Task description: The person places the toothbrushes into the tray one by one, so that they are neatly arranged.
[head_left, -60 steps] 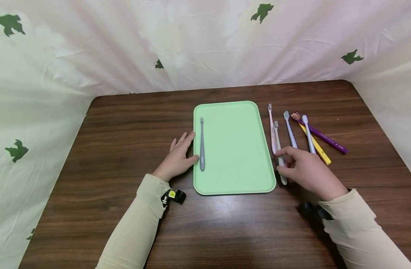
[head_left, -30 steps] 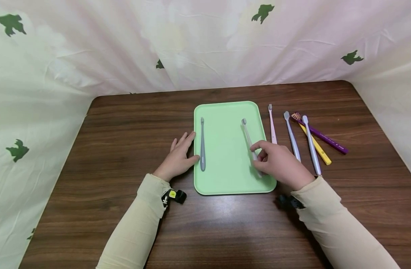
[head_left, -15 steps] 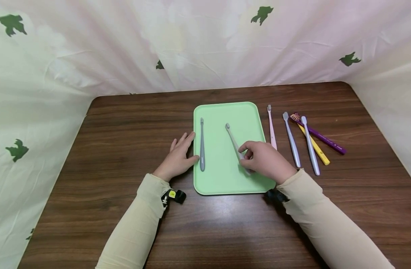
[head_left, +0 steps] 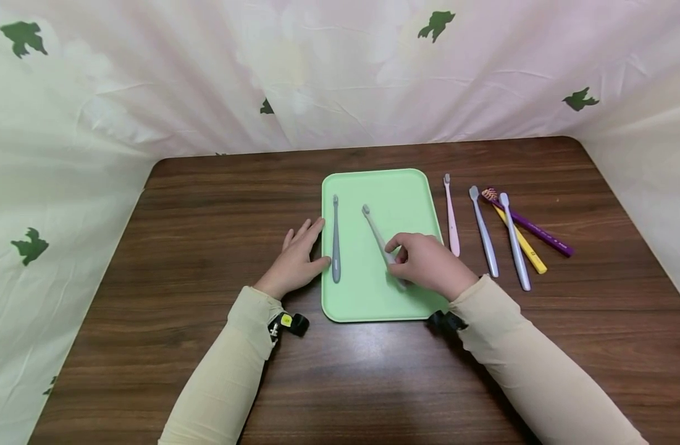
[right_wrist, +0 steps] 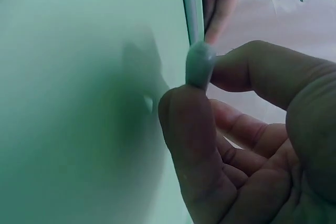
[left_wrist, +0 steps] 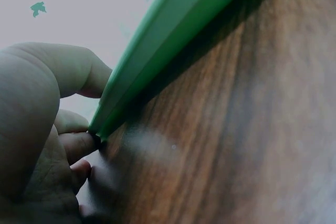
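Head view: pinching the pale grey toothbrush (head_left: 378, 234) in the right hand (head_left: 428, 262), over the green tray (head_left: 359, 304); resting the left hand (head_left: 294, 262), fingers spread, at the tray's nine o'clock edge beside the dark grey toothbrush (head_left: 336, 250). Left wrist view: touching the green tray's edge with thumb and fingers. Right wrist view: pinching the pale grey toothbrush, with the left hand towards one o'clock.

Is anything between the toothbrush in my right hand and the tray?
Nothing visible: your right hand holds the pale toothbrush over the middle of the green tray; the grey toothbrush lies near its left edge.
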A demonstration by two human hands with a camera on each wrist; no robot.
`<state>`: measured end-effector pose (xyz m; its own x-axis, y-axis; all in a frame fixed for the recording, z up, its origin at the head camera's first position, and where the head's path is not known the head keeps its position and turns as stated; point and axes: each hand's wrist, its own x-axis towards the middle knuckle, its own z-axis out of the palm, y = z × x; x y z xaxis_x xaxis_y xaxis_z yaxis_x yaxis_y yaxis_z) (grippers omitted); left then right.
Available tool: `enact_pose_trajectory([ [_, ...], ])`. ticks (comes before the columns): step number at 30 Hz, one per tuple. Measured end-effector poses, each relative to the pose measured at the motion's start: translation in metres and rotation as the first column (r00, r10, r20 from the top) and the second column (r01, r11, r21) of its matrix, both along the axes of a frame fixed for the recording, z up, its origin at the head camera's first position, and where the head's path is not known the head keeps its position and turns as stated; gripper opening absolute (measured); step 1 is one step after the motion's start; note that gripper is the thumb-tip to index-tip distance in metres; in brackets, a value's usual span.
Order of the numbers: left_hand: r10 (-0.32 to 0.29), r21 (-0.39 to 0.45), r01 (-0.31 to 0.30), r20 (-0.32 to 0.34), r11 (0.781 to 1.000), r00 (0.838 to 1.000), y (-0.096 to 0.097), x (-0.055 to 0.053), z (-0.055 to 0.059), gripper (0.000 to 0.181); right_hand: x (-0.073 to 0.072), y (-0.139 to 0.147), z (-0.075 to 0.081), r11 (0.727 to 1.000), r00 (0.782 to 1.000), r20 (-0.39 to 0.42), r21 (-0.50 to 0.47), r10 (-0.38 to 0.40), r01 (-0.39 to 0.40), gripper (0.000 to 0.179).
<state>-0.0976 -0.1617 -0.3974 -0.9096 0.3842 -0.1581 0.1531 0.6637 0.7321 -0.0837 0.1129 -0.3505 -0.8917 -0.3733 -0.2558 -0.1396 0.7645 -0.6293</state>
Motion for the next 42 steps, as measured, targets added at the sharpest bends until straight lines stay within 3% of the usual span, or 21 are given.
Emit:
enact_pose_trajectory([
  [11,-0.003,-0.003,0.003,-0.008,1.000,1.000,0.000,0.001,0.002,0.079,0.001,-0.016,-0.008,1.000,0.999,0.047,0.002,0.019,-0.020,0.028],
  [24,-0.007,0.001,0.007,-0.006,1.000,1.000,0.000,0.000,0.002,0.079,0.009,-0.019,-0.010,1.000,1.000,-0.022,0.005,0.002,-0.002,0.023],
  [31,-0.005,0.005,0.005,-0.006,1.000,1.000,0.000,0.000,0.002,0.080,0.010,-0.019,-0.009,1.000,1.000,-0.001,-0.010,0.005,-0.005,0.017],
  [42,-0.004,0.005,0.004,-0.004,1.000,1.000,0.000,0.000,0.002,0.080,0.012,-0.020,-0.009,0.998,0.997,-0.040,0.004,0.060,-0.060,0.022],
])
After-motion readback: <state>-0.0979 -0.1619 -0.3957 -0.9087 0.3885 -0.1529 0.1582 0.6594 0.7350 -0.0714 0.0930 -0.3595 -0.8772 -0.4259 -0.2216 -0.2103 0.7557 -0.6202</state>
